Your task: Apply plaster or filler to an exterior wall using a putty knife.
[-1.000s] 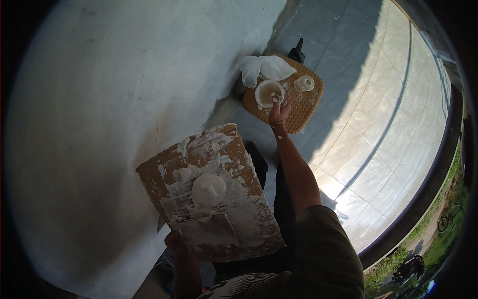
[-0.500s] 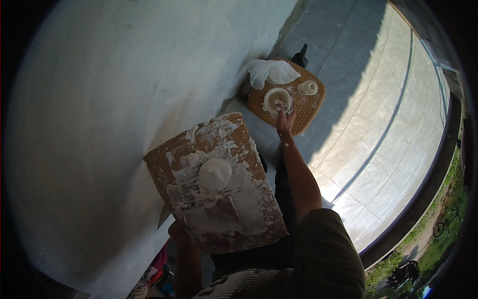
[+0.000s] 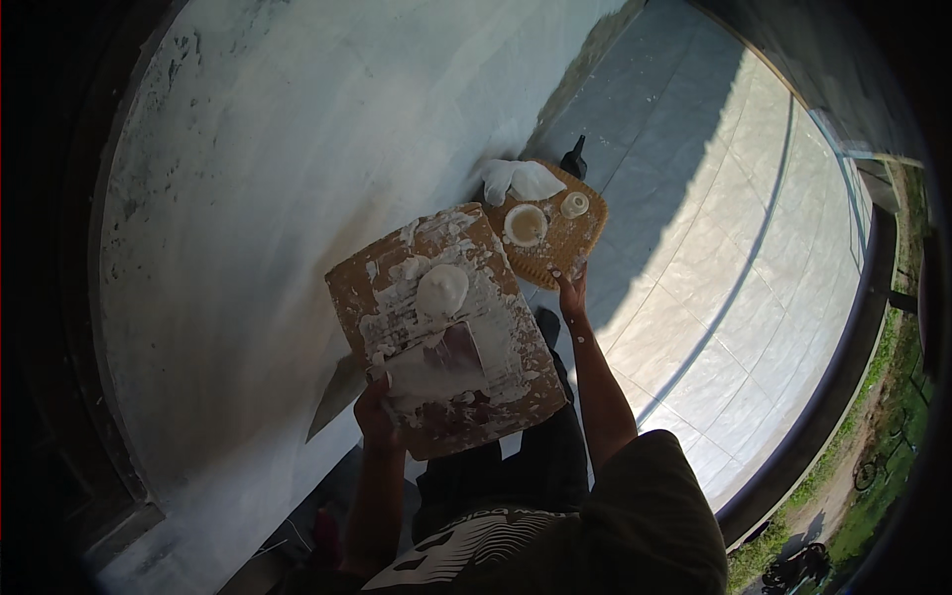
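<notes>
Left hand [image 3: 375, 409] grips smeared board [image 3: 514, 345] at its 8 o'clock edge; white lump [image 3: 441, 290] (paste-like) on top. Right hand [image 3: 572, 295] at board's 2–3 o'clock, near stool [image 3: 570, 238] (can't tell open or closed).

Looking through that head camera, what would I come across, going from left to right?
Left hand → white mound → round white bowl → right hand → green grass outside.

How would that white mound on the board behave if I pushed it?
The white mound would probably yield and smear, since similar white residue streaks the board. It seems thick rather than runny, since it stands heaped.
</notes>
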A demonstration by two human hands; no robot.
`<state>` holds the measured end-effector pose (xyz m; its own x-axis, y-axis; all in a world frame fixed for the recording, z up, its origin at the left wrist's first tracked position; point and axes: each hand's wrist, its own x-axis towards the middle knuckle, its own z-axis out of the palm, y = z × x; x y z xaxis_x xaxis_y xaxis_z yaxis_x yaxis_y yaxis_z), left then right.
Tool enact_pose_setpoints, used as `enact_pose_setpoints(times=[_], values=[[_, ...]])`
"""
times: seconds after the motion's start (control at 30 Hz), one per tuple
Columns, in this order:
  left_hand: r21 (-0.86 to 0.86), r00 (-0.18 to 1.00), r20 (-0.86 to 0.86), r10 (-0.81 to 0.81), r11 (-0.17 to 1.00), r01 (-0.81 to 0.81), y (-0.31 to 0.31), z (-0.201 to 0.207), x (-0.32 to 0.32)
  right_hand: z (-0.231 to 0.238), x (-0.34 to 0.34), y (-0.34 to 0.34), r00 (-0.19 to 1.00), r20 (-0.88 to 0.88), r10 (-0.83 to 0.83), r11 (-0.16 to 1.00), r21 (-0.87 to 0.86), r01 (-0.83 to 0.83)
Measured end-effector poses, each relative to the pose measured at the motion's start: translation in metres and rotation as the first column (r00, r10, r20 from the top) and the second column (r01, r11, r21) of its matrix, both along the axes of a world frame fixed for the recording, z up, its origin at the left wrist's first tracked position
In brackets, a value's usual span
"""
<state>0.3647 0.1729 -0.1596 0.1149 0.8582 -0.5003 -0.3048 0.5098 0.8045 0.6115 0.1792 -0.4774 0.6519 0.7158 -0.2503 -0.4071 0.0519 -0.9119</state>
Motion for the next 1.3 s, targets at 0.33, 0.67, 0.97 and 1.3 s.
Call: enact_pose_setpoints(times=[0.33,0.67,0.97,1.3], values=[[0.092,0.846,0.488,-0.215,0.976,0.195,0.003,-0.020,0.005,0.181,0.022,-0.093,0.727,0.651,-0.220,0.927,-0.093,0.363],[0.280,0.705,0.546,-0.453,0.892,0.356,0.006,-0.028,0.000,0.349,-0.103,-0.125,0.592,0.804,0.065,0.992,-0.117,0.049],[0.366,0.682,0.503,-0.531,0.845,0.388,0.014,-0.030,-0.007,0.336,-0.142,-0.104,0.700,0.713,0.036,0.978,-0.168,0.121],[0.241,0.586,0.631,-0.508,0.847,0.475,0.030,-0.044,-0.014,0.317,-0.140,-0.098,0.947,0.307,0.092,0.994,0.025,-0.105]])
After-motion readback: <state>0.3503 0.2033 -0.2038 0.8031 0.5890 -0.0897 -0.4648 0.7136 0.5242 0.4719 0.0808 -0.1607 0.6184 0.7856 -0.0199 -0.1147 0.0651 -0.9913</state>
